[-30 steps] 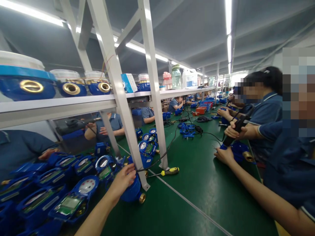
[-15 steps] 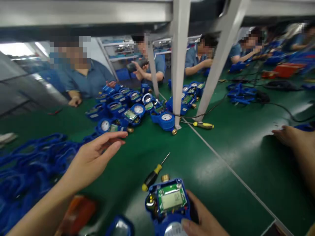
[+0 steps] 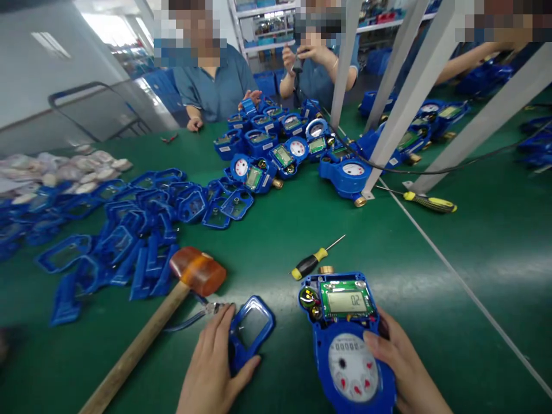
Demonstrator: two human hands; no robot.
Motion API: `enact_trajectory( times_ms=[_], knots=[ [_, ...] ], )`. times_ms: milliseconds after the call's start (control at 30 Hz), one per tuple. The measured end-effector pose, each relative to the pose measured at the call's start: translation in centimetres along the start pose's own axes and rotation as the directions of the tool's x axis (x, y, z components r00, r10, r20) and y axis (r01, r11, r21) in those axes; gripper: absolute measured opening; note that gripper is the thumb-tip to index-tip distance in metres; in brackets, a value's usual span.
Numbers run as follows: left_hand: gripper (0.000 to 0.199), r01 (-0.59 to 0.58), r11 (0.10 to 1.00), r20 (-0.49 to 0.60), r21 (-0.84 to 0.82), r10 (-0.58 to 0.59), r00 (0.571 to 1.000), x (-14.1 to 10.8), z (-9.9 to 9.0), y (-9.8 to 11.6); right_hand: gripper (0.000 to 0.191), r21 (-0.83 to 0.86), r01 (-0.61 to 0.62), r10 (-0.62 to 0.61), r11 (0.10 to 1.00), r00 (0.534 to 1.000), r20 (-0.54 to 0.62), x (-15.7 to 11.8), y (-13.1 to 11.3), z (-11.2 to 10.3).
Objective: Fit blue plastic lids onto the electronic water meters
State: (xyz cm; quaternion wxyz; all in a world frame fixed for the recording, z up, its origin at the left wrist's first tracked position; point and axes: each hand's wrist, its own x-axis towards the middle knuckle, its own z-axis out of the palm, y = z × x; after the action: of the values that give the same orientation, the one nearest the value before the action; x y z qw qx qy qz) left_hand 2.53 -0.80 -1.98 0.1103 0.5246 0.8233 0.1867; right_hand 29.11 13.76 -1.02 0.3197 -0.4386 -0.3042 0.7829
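A blue water meter (image 3: 321, 351) with its electronics exposed is gripped from the right side by my right hand (image 3: 403, 359), thumb on the edge of the dial. Its small display (image 3: 347, 301) is lit above the round dial, and a brass fitting (image 3: 326, 269) shows at the top. To the left, my left hand (image 3: 215, 362) has its fingers and thumb around the lower left part of a blue cover with a clear window (image 3: 268, 322), which lies on the table. The palm hides part of that cover.
A mallet (image 3: 200, 271) lies left of my left hand, near a heap of blue covers (image 3: 146, 215). A screwdriver (image 3: 311, 263) lies beyond the meter, another screwdriver (image 3: 431, 202) by the metal posts (image 3: 409, 92). More meters (image 3: 284, 152) are clustered ahead; co-workers (image 3: 215, 86) sit opposite.
My left hand has come down from above the table onto the blue cover. My right hand still holds the meter. The view has turned left and down, bringing the mallet fully into sight.
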Motion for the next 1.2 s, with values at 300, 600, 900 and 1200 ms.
enact_trajectory(
  times_ms=[300,600,900,1200],
  knots=[
    [0.068,0.076,0.984,-0.117,-0.159,-0.095,0.989,0.2,0.2,1.3,0.068,0.001,-0.006,0.006,1.0,1.0,0.015,0.0,-0.7,0.2],
    [0.067,-0.089,0.851,-0.05,-0.517,0.074,0.996,4.8,-3.3,6.1,0.067,0.073,0.049,-0.054,0.996,0.997,0.059,0.0,0.2,1.4],
    [0.07,-0.501,0.797,-0.052,-0.339,0.515,0.855,7.5,-4.3,11.5,0.066,0.092,0.054,-0.065,0.994,0.99,0.123,-0.6,2.0,3.3],
    [0.065,-0.026,0.988,-0.09,-0.155,0.012,0.996,12.7,-3.8,8.9,0.07,0.118,0.039,-0.052,0.992,0.993,0.11,-0.6,2.0,3.2]
  ],
)
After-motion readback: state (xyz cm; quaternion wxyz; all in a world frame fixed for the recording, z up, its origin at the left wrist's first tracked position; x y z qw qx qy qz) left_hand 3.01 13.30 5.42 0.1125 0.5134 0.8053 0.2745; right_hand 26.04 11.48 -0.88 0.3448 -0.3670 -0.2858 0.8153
